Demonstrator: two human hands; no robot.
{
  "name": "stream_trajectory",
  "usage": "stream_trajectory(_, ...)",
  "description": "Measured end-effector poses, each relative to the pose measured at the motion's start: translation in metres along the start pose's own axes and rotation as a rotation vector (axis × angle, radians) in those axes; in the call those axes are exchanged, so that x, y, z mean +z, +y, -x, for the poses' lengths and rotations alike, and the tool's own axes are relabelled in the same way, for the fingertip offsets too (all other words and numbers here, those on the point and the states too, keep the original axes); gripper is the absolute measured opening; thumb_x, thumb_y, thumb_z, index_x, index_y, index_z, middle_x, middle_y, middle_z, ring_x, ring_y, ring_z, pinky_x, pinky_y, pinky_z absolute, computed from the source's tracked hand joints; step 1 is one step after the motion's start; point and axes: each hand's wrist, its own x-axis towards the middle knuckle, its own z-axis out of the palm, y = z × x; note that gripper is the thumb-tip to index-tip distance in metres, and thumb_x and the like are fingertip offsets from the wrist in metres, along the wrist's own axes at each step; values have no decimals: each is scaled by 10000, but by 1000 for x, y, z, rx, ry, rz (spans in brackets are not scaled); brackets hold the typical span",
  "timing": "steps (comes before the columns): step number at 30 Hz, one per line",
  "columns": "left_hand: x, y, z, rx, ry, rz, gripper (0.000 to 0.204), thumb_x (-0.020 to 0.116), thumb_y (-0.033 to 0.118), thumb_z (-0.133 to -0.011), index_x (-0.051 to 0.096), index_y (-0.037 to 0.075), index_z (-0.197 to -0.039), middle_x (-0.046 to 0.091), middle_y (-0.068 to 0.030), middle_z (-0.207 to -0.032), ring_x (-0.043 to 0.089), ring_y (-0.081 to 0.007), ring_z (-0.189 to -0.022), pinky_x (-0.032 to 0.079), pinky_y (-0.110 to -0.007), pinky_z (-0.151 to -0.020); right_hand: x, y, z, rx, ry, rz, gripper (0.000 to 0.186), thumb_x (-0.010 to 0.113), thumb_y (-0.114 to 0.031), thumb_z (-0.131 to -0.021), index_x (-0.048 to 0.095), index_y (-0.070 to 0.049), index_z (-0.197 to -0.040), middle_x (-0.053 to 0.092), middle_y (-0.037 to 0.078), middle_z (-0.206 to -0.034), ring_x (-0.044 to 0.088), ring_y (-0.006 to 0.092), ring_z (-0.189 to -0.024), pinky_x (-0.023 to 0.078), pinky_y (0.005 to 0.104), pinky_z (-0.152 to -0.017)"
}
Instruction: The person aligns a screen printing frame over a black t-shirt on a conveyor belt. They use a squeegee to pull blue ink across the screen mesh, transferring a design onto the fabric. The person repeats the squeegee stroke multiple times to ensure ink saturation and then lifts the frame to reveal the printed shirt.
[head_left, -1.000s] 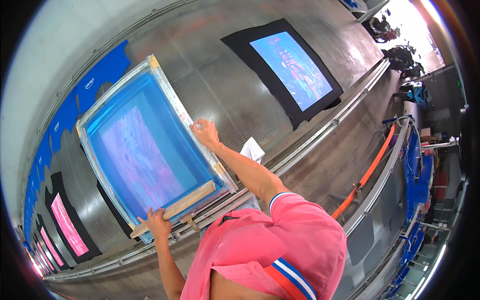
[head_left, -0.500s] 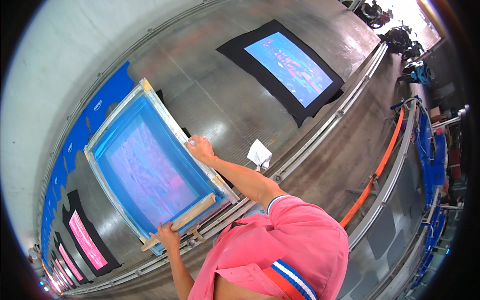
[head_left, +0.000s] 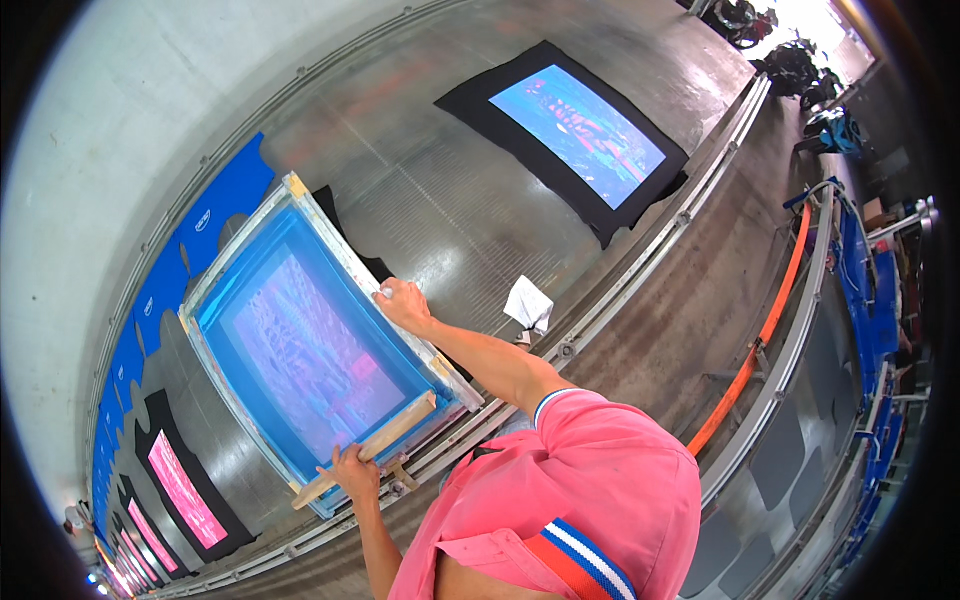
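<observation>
A screen frame [head_left: 330, 255] with blue mesh and a pale pink-lilac printed area lies on the metal table [head_left: 400, 160], with black fabric [head_left: 325, 205] showing past its right side. My right hand [head_left: 405, 305] is closed on a small pale grip on the frame's right side. My left hand [head_left: 350, 470] grips a wooden squeegee [head_left: 400, 425] along the frame's near end. A crumpled white cloth [head_left: 525, 300] lies right of the frame.
A black fabric piece with a blue-and-pink print [head_left: 465, 95] lies at upper right. Pink-printed black pieces [head_left: 215, 545] line the lower left; blue pieces [head_left: 215, 200] line the far edge. A rail [head_left: 650, 250] and an orange bar [head_left: 760, 340] run on the right.
The frame and both hands appear lower in the view, partly with a head shift. More black fabric shows beside the frame's upper right, so the frame has shifted slightly. Both grips stay closed.
</observation>
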Motion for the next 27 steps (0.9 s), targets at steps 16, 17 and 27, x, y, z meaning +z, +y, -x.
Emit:
stream_trajectory(16, 37, -35, -21, -19, -134, -67, 205, 729, 123, -780, 767, 112, -981, 739, -97, -1040, 597, -370, -1182, 244, -783, -1045, 6, 28, -13, 32, -64, 54, 223, 532, -172, -911, 651, -21, -1024, 698, 270, -935, 694, 461, -880, 542, 582, -786)
stream_trajectory(17, 39, -48, -16, -47, -158, -92, 209, 731, 129, -779, 767, 113, -984, 737, -100, -1052, 591, -385, -1183, 257, -778, -1037, 15, 26, -13, 31, -132, 18, 237, 539, -184, -922, 643, -19, -1057, 683, 258, -988, 680, 452, -930, 542, 567, -801)
stream_trajectory(27, 17, 76, -35, -18, -263, -220, 424, 790, 27, -660, 719, 28, -1077, 692, -203, -1013, 598, -423, -1045, 469, -541, -933, -181, 65, -33, -542, -50, -220, 175, 655, -215, -880, 658, -76, -986, 604, 100, -963, 638, 304, -957, 562, 446, -756)
